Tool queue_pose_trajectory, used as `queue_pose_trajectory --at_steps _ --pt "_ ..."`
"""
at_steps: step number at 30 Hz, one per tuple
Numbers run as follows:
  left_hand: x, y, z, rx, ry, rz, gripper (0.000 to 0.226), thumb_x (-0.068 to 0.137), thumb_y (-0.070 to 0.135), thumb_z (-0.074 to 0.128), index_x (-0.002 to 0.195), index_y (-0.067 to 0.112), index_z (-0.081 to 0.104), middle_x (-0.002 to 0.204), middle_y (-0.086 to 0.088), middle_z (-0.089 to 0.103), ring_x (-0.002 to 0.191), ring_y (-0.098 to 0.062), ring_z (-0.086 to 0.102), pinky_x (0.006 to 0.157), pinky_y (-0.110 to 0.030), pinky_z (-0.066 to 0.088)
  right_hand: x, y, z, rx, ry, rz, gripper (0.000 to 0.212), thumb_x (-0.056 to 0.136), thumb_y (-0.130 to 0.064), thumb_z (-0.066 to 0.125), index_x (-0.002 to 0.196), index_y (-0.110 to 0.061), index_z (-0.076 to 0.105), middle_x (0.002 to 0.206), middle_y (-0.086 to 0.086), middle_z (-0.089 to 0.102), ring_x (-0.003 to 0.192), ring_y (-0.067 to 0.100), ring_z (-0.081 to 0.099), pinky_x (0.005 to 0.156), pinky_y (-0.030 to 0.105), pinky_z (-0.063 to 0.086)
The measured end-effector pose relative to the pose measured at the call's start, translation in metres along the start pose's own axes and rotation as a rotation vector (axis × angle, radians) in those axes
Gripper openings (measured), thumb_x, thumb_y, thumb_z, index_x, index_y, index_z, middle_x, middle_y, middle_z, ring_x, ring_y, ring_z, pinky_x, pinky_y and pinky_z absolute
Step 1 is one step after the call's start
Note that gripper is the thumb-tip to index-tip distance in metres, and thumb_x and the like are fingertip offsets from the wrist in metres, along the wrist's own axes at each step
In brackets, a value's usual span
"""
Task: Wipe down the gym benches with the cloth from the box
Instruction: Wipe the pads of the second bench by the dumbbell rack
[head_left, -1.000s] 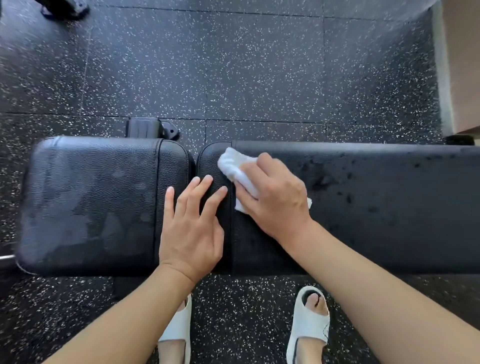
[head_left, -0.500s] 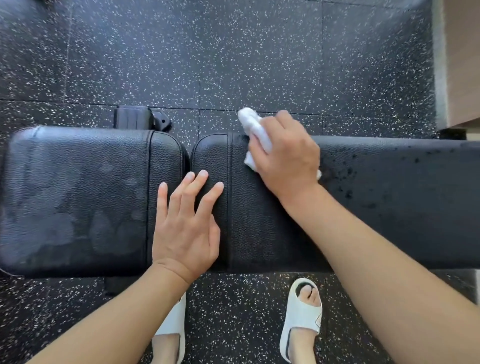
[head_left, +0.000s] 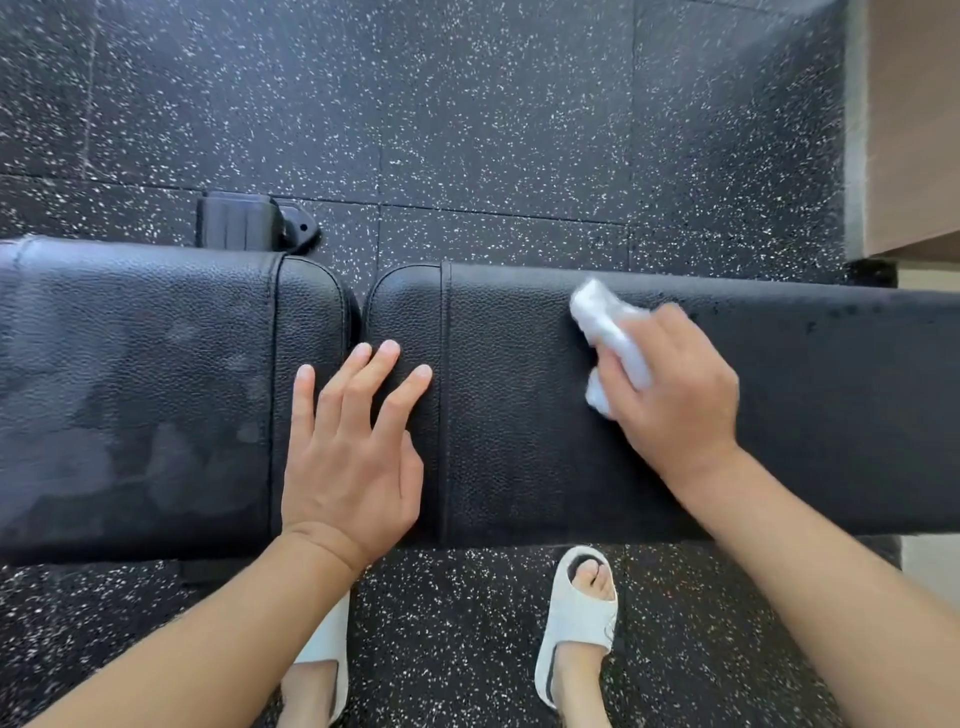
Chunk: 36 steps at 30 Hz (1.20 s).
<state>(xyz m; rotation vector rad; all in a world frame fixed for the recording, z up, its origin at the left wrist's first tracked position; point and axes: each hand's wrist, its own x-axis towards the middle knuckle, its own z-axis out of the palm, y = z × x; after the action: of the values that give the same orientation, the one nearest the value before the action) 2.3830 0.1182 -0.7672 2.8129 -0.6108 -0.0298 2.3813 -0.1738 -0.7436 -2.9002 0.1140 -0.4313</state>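
Observation:
A black padded gym bench runs across the view in two pads, a seat pad on the left and a long back pad on the right, with a narrow gap between them. My right hand presses a crumpled white cloth onto the long pad near its far edge. The cloth is blurred. Dark wet specks dot the pad to the right of the cloth. My left hand lies flat with fingers spread across the gap between the pads and holds nothing.
Black speckled rubber floor surrounds the bench. A black bench foot sticks out behind the seat pad. A beige wall or cabinet stands at the far right. My feet in white slides stand at the bench's near side.
My right hand has swept the cloth from beside the gap up to the far edge, then rightward along the long pad. My left hand has stayed flat in place.

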Motion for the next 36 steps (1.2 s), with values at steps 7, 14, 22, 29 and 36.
queue_pose_trajectory --at_steps 7,14,22,29,36 --pt "0.001 0.002 -0.001 0.004 -0.004 -0.011 0.06 0.089 0.022 0.046 0.149 0.018 0.049 0.16 -0.012 0.041 0.151 -0.036 0.036 0.128 -0.061 0.01 0.051 -0.106 0.04 0.125 -0.013 0.033 0.016 0.09 -0.032 0.064 0.089 -0.017 0.063 0.088 0.003 0.056 0.075 0.024 0.054 0.055 0.036 0.039" --pt "0.0 0.001 0.0 -0.006 -0.009 -0.021 0.061 0.09 0.022 0.046 0.151 0.017 0.047 0.161 -0.011 0.04 0.152 -0.036 0.036 0.129 -0.059 0.007 -0.065 -0.064 0.001 0.259 -0.164 -0.316 0.016 0.097 -0.019 0.059 0.09 -0.012 0.072 0.084 0.005 0.056 0.073 0.026 0.05 0.061 0.039 0.045" --pt "0.001 0.002 -0.003 0.009 -0.027 -0.019 0.064 0.089 0.022 0.048 0.152 0.018 0.046 0.161 -0.01 0.039 0.152 -0.035 0.035 0.129 -0.06 0.008 0.051 -0.019 0.025 0.014 0.065 0.177 0.019 0.097 -0.033 0.062 0.09 -0.015 0.064 0.085 0.002 0.055 0.074 0.024 0.055 0.053 0.034 0.036" --pt "0.001 0.002 -0.002 0.003 -0.021 -0.017 0.063 0.087 0.021 0.047 0.15 0.014 0.046 0.161 -0.012 0.041 0.151 -0.036 0.036 0.127 -0.062 0.012 -0.025 -0.113 0.028 0.191 -0.098 -0.12 0.018 0.097 -0.027 0.056 0.096 -0.014 0.068 0.094 0.006 0.058 0.079 0.027 0.052 0.059 0.04 0.042" --pt "0.0 0.0 0.001 0.022 -0.012 -0.009 0.064 0.09 0.023 0.045 0.153 0.018 0.044 0.162 -0.009 0.038 0.153 -0.034 0.033 0.129 -0.06 0.008 -0.086 -0.006 -0.013 0.131 -0.144 -0.281 0.017 0.098 -0.023 0.059 0.101 -0.013 0.073 0.086 0.004 0.056 0.073 0.029 0.054 0.059 0.043 0.049"
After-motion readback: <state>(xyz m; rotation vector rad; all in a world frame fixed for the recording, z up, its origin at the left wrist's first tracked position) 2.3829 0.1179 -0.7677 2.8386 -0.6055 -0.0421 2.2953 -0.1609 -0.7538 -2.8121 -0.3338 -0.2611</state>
